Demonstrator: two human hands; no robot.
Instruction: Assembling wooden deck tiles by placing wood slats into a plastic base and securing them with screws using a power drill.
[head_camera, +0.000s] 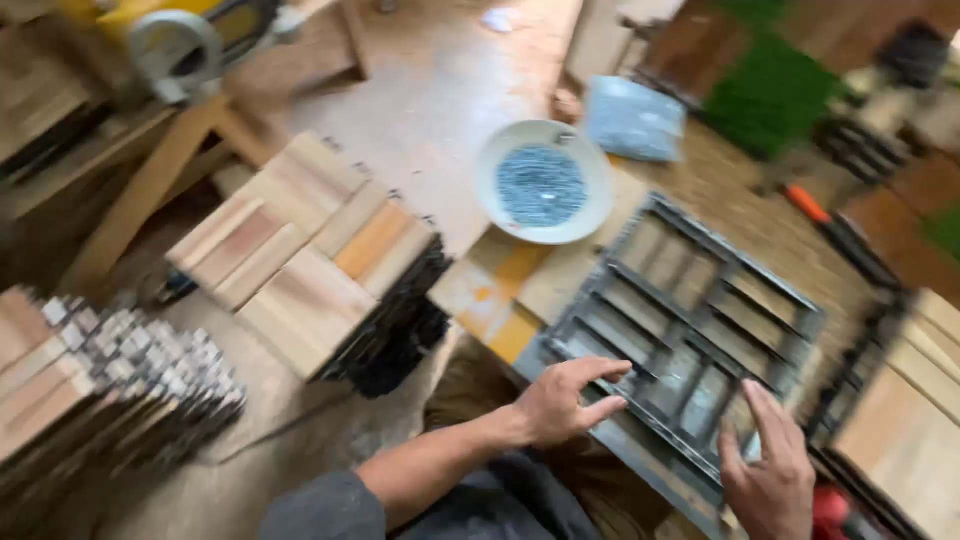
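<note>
Bottom centre, both hands sit on a black plastic grid (690, 340) lying flat on a board (505, 290), tilted diagonally across view. Left hand (560, 400) is at the grid's near-left edge, fingers (600, 370) spread and slightly curled, tips touching the frame, nothing pinched. Right hand (770, 470) is at the near-right edge, fingers extended and loosely apart, resting on the ribs, also not clamped on anything. Frame is motion-blurred, so exact fingertip contact is hard to tell.

Just beyond the grid's far-left corner: a white bowl (543, 182) holding small grey fasteners, probably nails or screws, too blurred to tell which. Beside it, further back, a blue-grey bag (636, 118).

Left of the board: a stack of wood-slat tiles (310, 250) with black plastic backing showing at the edges, top tile face up. Far left, another stack (100, 390) lying lower, black and white edge clips visible.

Top left: a yellow and grey power saw (180, 40) on a wooden stand. Right edge: more wood tiles (915, 420), near the right hand. An orange-handled tool (830, 225) lies past the grid, well apart from both hands. Green turf patch (770, 90) top right.
</note>
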